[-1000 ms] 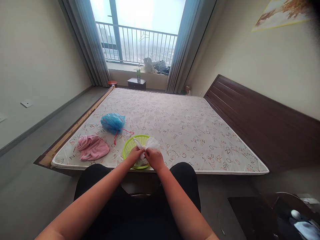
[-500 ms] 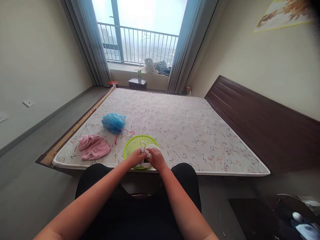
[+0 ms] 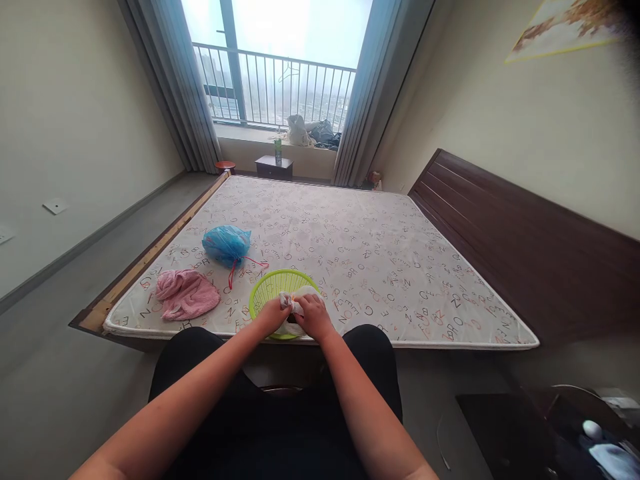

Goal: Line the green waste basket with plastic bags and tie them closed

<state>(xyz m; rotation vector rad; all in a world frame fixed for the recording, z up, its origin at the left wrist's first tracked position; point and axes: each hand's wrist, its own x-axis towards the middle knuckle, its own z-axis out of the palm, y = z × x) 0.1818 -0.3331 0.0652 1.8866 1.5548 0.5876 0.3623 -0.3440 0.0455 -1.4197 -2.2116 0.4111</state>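
Observation:
A white plastic bag lies partly inside a lime-green basket at the mattress's near edge. My left hand is closed on the bag's gathered top, over the basket. My right hand grips the same bag just beside it, the two hands almost touching. Something dark shows between them under the bag, too small to name. Left of the basket rests a blue plastic bag with red drawstrings. A crumpled pink towel lies nearer the mattress's left corner.
The letter-printed mattress lies on a wooden bed frame, with a dark headboard on the right. Beyond it stand a small dark nightstand and a green bottle. A dark table is at lower right.
The white bag's top, which stood up in loops above my fingers, is now lower and bunched between my hands. My hands have stayed over the basket.

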